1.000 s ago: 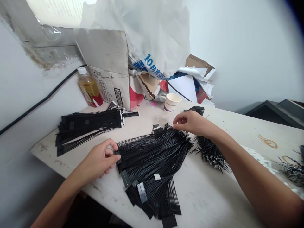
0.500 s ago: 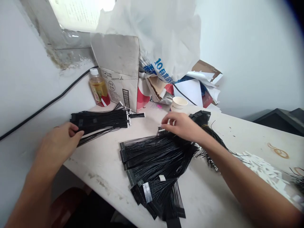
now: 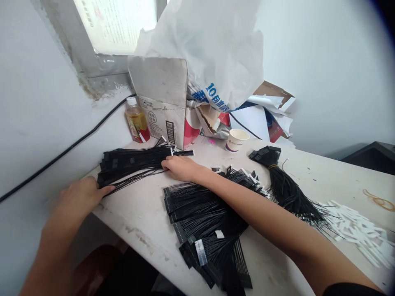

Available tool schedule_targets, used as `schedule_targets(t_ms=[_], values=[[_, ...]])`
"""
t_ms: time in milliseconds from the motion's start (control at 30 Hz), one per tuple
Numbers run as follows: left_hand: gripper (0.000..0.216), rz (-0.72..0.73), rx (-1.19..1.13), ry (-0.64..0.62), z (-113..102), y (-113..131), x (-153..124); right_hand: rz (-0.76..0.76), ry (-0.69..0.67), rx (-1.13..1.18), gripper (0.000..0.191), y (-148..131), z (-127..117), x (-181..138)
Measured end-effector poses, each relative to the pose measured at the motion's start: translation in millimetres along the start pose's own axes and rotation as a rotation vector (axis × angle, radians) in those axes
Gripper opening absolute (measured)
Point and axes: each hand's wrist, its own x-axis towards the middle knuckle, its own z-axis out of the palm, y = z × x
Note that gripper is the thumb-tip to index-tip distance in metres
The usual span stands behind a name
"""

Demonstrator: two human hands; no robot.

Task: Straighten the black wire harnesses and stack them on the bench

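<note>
A stack of black ribbon cables (image 3: 135, 162) lies at the table's left corner. My left hand (image 3: 82, 197) touches its near left end, fingers extended toward the connectors. My right hand (image 3: 179, 167) rests on the stack's right end by the white connectors, fingers curled down onto the wires. A larger fanned pile of black cables (image 3: 206, 218) spreads in the middle under my right forearm. A bundle of black wires tied with a band (image 3: 285, 189) lies to the right.
A worn cardboard box (image 3: 163, 102) with a white plastic bag stands at the back, a tea bottle (image 3: 137, 123) to its left and a paper cup (image 3: 236, 139) to its right. White labels (image 3: 358, 230) are scattered far right. A black cord runs along the wall.
My right hand left the middle pile and moved left onto the corner stack's right end. My left hand went from the middle pile to the stack's left end. The view shifted left.
</note>
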Motion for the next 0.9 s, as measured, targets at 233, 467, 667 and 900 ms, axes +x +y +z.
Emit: schedule_targets(t_ms=[233,467,667,900], values=[[0.041,0.055,-0.059,-0.022,11.7,-0.6,-6.7,0.079,0.025,-0.051,0.029,6.1,-4.0,-3.6],[0.026,0.083,-0.101,-0.063,8.3,0.5,-10.8,0.096,0.043,-0.021,0.026,15.0,-0.8,-8.8],[0.041,0.02,-0.122,0.109,-1.0,-12.6,-2.1,0.163,0.1,0.039,0.025,22.8,-0.3,-6.4],[0.05,0.089,-0.175,0.196,13.2,-8.0,19.6,0.202,0.118,0.135,0.021,29.1,6.1,-3.8]])
